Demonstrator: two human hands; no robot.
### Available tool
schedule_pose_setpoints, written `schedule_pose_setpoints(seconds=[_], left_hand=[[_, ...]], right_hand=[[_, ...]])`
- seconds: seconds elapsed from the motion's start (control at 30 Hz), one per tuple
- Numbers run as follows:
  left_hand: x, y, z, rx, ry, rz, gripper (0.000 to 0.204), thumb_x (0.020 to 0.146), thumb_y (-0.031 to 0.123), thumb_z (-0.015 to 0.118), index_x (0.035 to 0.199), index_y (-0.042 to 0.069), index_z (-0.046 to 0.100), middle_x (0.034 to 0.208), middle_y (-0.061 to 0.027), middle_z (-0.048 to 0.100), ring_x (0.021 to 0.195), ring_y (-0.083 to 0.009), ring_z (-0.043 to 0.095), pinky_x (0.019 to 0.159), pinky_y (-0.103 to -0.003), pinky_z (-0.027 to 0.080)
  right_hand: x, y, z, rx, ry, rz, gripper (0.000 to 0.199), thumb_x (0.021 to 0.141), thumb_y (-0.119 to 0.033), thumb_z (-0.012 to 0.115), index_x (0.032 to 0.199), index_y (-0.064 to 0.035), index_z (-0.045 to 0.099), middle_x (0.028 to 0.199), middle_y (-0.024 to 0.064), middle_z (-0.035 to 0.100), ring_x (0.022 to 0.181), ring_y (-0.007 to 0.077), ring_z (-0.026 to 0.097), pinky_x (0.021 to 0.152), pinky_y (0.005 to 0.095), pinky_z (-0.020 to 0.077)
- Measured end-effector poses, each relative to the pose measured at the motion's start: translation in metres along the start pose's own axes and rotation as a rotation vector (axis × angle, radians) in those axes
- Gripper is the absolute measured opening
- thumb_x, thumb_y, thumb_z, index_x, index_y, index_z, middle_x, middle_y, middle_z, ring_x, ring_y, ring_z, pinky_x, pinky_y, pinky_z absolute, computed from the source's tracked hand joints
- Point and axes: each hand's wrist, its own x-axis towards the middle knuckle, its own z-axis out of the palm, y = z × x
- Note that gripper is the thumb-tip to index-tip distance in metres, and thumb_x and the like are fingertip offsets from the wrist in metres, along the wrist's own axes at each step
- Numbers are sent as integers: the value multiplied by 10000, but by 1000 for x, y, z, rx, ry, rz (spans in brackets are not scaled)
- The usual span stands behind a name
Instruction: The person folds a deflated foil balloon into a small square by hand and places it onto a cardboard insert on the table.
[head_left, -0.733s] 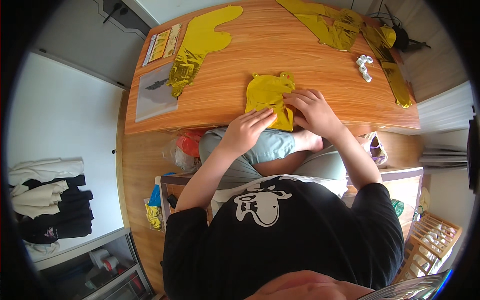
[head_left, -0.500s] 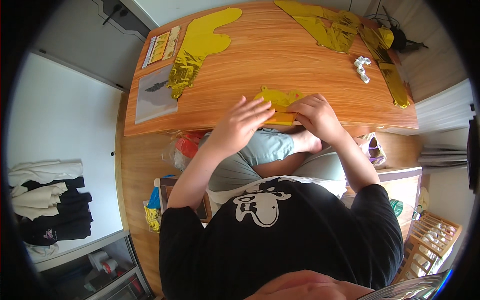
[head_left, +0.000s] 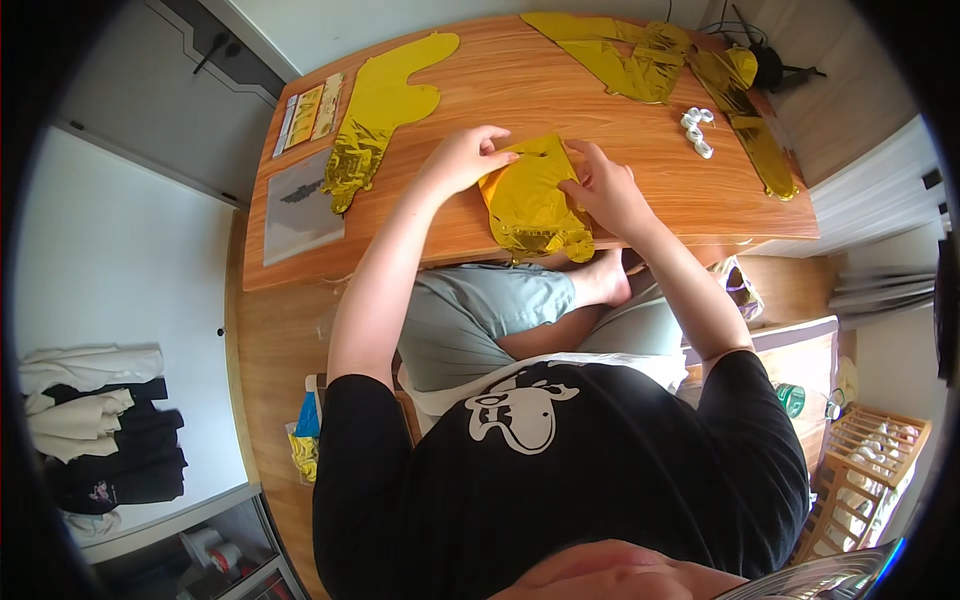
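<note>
A flat gold foil balloon [head_left: 530, 195], partly folded and crinkled at its near end, lies at the near edge of the table between my hands. My left hand [head_left: 462, 160] is at its far left edge, with the thumb on the foil and the forefinger just beyond. On the right side, my right hand [head_left: 607, 195] grips the foil's edge, its thumb on top. Some fingertips are hidden behind the foil and the hands.
On the wooden table [head_left: 460, 110] lie another gold foil balloon [head_left: 395, 100], a printed card [head_left: 308, 115] and a clear plastic sleeve [head_left: 300, 215] at left. More gold foil [head_left: 640, 65] and white ribbon rolls [head_left: 697, 132] lie at right. A black device [head_left: 770, 68] stands in the far right corner.
The gold foil between my hands has been spread from a small folded piece into a larger sheet. Both hands have moved farther onto the table and apart.
</note>
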Motion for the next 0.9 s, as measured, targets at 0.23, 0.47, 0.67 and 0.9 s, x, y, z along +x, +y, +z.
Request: schedule_pose_setpoints(seconds=[0.23, 0.47, 0.67, 0.9], left_hand=[[7, -1, 49, 266, 255, 648, 443, 966, 254, 674, 1365, 66, 630, 1501, -119, 543, 1398, -307, 502, 1166, -432, 416], [15, -7, 65, 350, 70, 598, 606, 1047, 332, 546, 1560, 43, 403, 1631, -172, 374, 1527, -342, 320, 1253, -461, 271], [16, -8, 69, 369, 99, 635, 599, 1050, 353, 525, 1525, 0, 429, 1592, -206, 419, 1504, -346, 360, 1245, -459, 287], [16, -9, 70, 375, 129, 647, 598, 1059, 371, 500, 1507, -20, 443, 1570, -208, 452, 1493, -327, 385, 1238, -446, 310]], right_hand=[[3, 7, 5, -212, -24, -23, 571, 912, -259, 726, 1416, -128, 493, 988, 113, 735, 997, 321, 689, 929, 524, 447], [14, 23, 1, -97, 21, -128, 474, 938, -201, 700, 1379, -90, 567, 973, 138, 716, 951, 315, 685, 883, 435, 495], [38, 51, -17, -103, -68, -397, 268, 912, -75, 676, 1175, -50, 719, 1067, 150, 720, 1010, 348, 663, 923, 426, 527], [53, 56, -22, -220, -75, -698, 286, 873, -125, 720, 1158, -121, 747, 1105, 76, 723, 1027, 300, 661, 921, 429, 525]])
